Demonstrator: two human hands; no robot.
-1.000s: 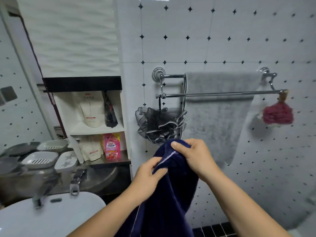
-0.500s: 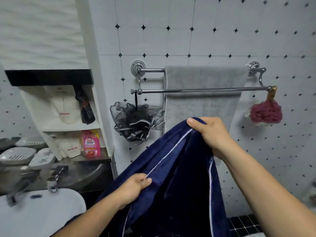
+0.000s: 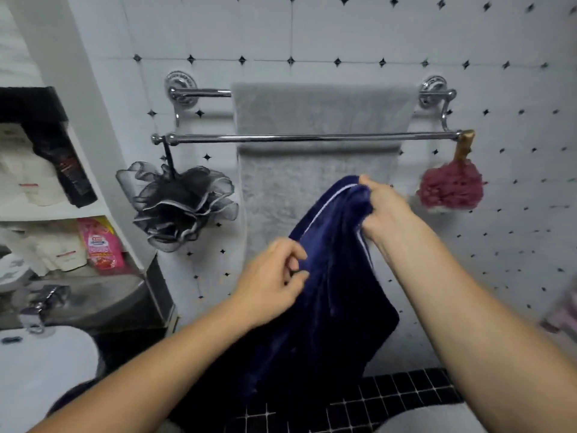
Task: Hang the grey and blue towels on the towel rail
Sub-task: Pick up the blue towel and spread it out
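The grey towel (image 3: 312, 114) hangs over the back bar of the chrome double towel rail (image 3: 312, 138) on the tiled wall. The front bar is bare in the middle. I hold the dark blue towel (image 3: 327, 292) in front of the grey one, below the front bar. My right hand (image 3: 384, 210) grips its bunched top corner, the highest part. My left hand (image 3: 274, 276) is lower and to the left, with its fingertips pinched at the towel's left edge. The rest of the blue towel hangs down between my forearms.
A black mesh sponge (image 3: 181, 207) hangs from the front bar's left end and a red puff (image 3: 449, 189) from its right end. Shelves with pouches (image 3: 96, 245) stand at the left, above a white basin (image 3: 40, 370). Black floor tiles (image 3: 374, 398) lie below.
My right hand has lifted the towel's corner up and to the right, closer to the rail. My left hand has slid up the towel's left edge. The view has moved closer to the wall.
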